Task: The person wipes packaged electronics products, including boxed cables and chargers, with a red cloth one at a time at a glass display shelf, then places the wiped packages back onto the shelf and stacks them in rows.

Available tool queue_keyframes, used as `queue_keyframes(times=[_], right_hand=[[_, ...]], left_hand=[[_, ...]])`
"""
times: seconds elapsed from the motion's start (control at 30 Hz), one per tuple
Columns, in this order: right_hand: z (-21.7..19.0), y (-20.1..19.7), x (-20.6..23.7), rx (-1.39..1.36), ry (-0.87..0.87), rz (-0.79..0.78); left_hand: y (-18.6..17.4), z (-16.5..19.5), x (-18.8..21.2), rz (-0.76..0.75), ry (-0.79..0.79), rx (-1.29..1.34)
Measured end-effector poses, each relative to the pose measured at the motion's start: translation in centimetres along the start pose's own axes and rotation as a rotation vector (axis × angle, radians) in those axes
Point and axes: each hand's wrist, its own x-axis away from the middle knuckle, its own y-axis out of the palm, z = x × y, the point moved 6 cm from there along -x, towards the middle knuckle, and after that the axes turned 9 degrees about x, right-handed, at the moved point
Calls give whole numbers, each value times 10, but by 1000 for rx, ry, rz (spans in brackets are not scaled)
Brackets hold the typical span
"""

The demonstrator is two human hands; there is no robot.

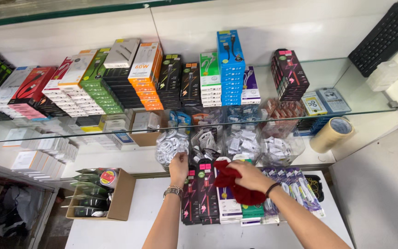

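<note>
The right hand (249, 177) is closed around a crumpled dark red cloth (236, 184) and presses it on the tops of the packaged boxes (208, 193) that stand in a row on the white counter (139, 221). These boxes are mostly black with pink and green stickers, and some white and purple ones are beside them under the forearm. A thin dark band is around the right wrist. The left hand (178, 167) reaches up to the far end of the same row, near a clear bag of coiled white cables (171, 145); its fingers are curled and seem to pinch something small at the edge of the bag, but I cannot tell exactly what they hold. A metal bracelet (173, 191) is on the left wrist. More clear bags with white parts lie to the right of the first bag, under the glass shelf (365, 108). On this glass shelf many stacks of boxes stand side by side: black, white, red, green, orange and 1 tall blue stack (230, 69) in the middle. A roll of beige tape (331, 133) lies at the right, just below the shelf edge. A black keyboard (385, 37) leans on the wall at the top right. On the left of the counter an open cardboard box (118, 200) holds green packets.
</note>
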Motion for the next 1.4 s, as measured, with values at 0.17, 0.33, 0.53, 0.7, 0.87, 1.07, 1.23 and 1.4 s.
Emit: queue_keyframes(times=[0.17,0.33,0.53,0.7,0.87,1.07,1.23,1.4], right_hand=[[41,-12,-9,-549,262,223],[20,-11,1,-643,360,296],[5,4,8,-731,461,266],[13,8,14,-1011,485,300],[23,1,20,-1053,466,280],[28,3,13,-1054,463,267],[23,11,2,-1087,399,224],[1,11,-6,-1205,371,196]], left_hand=[[-19,-51,24,-81,-266,-198],[-3,-38,33,-161,-180,-232],[19,-6,40,-204,-104,-239],[28,-15,62,-379,-249,-335],[-9,-30,63,87,-161,-297],[-11,-84,72,-267,-611,-56],[-22,-87,66,-214,-489,-125],[-39,-66,48,-84,-229,122]])
